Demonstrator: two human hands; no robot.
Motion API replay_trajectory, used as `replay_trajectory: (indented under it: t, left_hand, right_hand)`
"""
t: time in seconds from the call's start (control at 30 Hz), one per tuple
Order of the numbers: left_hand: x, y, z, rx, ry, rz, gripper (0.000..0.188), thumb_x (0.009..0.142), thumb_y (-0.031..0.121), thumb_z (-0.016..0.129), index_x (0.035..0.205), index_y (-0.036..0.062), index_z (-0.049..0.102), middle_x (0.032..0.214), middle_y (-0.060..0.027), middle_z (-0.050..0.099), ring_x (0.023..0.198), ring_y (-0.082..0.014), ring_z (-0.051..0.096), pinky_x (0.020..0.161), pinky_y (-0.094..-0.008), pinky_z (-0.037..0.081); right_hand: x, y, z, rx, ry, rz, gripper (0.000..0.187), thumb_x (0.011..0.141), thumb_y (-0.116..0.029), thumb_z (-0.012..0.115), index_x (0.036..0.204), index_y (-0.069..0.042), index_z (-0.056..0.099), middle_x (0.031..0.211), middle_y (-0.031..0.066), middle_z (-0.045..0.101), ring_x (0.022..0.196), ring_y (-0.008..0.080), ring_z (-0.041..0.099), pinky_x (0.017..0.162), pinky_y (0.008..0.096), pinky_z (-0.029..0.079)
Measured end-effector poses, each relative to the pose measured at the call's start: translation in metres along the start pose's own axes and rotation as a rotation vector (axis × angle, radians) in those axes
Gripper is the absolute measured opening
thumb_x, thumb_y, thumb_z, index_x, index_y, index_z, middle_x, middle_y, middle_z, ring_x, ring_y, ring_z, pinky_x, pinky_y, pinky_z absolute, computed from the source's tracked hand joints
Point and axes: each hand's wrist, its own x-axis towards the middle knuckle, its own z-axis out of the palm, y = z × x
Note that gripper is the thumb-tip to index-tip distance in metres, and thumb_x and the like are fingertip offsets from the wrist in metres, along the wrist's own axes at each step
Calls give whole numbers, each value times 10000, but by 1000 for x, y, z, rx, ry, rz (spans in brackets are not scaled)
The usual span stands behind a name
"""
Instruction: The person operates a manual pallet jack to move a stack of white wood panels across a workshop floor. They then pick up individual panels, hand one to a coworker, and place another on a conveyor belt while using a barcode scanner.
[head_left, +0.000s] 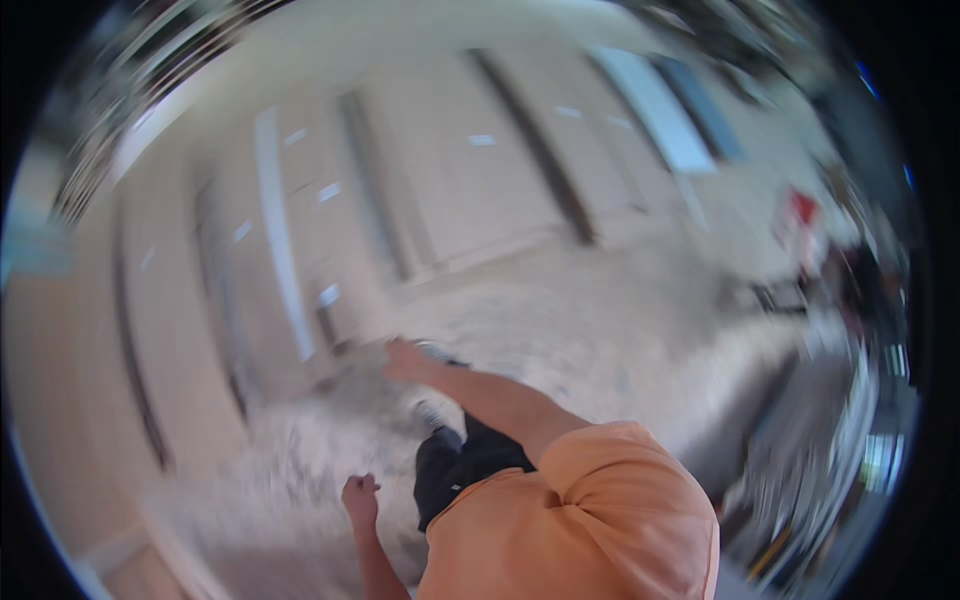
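My left hand (362, 487) hangs low beside my body with its fingers curled. Nothing shows in it, and it touches nothing that I can see. My right arm reaches forward across my legs, its hand (403, 360) above my feet. Motion smears the fingers of that hand, so I cannot make out their shape. Nearest to it beyond are the ends of long flat brown panels (350, 245) on the floor, with dark strips (540, 150) and a white strip (283, 230) between or on them.
Small white labels (481, 140) lie on the panels. A wide white board (655, 110) and a narrow blue-grey one (700, 110) are at the far right. Dusty floor (560, 310) runs around my shoes. Blurred stacked material (800, 440) and a red item (803, 207) stand to the right.
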Motion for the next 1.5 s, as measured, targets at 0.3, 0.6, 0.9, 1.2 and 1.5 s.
replay_trajectory:
  t: [0.3, 0.6, 0.9, 1.2, 1.5]
  left_hand:
    - [174, 97, 51, 529, -382, 325, 284, 869, 198, 661, 733, -51, 637, 656, -165, 677, 614, -270, 660, 671, -403, 518]
    - [176, 302, 267, 779, -485, 604, 263, 853, 210, 679, 781, -42, 662, 719, -170, 703, 656, -276, 678, 680, -394, 526]
    - [71, 421, 502, 783, -1077, 892, 319, 875, 283, 672, 842, -34, 673, 783, -160, 725, 756, -283, 714, 713, -387, 538]
    - [50, 542, 749, 908, -1230, 780, 387, 887, 352, 670, 888, -31, 727, 753, -137, 733, 731, -210, 704, 704, -360, 532]
    - [-53, 681, 938, 610, -1488, 505, 412, 944, 455, 620, 932, 46, 660, 845, -96, 737, 431, -74, 440, 348, -252, 266]
  right_hand:
    - [-272, 323, -44, 515, 521, 1162, 522, 806, -423, 740, 1102, 6, 698, 1136, 241, 684, 1079, 390, 648, 913, 480, 524]
    - [-489, 450, -8, 980, 1002, 1506, 440, 782, -376, 742, 973, 21, 727, 949, 220, 732, 920, 350, 709, 836, 413, 552]
    - [-517, 492, -15, 1169, 996, 1429, 343, 826, -304, 751, 959, 8, 700, 818, 101, 710, 737, 183, 673, 648, 346, 541]
    - [-545, 585, -85, 1182, 1108, 1464, 385, 833, -335, 743, 975, 18, 689, 882, 133, 720, 805, 216, 687, 759, 364, 541]
    - [-611, 707, -238, 877, 1272, 1406, 563, 863, -394, 741, 1168, 69, 642, 1077, 218, 714, 1009, 320, 692, 893, 396, 530]
